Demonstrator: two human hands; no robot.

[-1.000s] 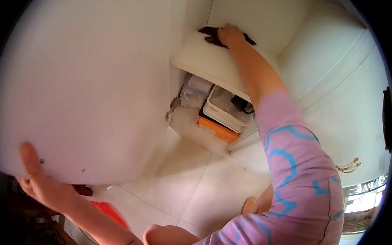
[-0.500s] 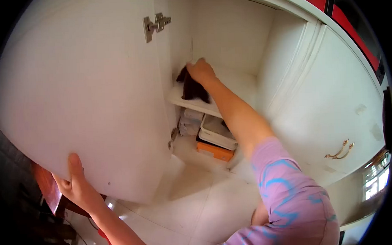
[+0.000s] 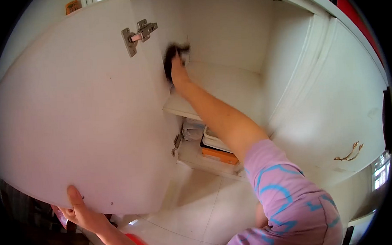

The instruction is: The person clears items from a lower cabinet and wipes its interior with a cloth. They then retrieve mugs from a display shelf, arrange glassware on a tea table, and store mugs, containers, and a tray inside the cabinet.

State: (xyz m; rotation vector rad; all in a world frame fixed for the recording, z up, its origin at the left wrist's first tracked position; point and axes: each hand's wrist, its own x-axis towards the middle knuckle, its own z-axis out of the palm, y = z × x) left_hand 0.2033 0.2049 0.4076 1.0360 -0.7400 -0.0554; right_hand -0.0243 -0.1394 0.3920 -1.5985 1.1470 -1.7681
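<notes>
My left hand (image 3: 83, 214) is closed on the lower edge of the white cabinet door (image 3: 83, 109), thumb on its inner face and fingers behind. Inside the cabinet, my right hand (image 3: 178, 71) holds a dark, soft-looking cloth (image 3: 169, 65) against or close to the left side wall above the shelf (image 3: 229, 86). Motion smears both hand and cloth, and the fingertips are partly hidden. The visible part of the shelf beside my forearm is bare white.
Metal hinges (image 3: 139, 36) join the door to the cabinet. Under the shelf sit a plastic-wrapped pack (image 3: 193, 130), a white tray (image 3: 215, 142) and an orange box (image 3: 219, 155). A second door (image 3: 329, 100) with a brass handle (image 3: 349, 152) stands at the right.
My right hand has moved the dark cloth from the shelf surface up and left to the side wall. The view has shifted slightly; my left hand stays on the door edge.
</notes>
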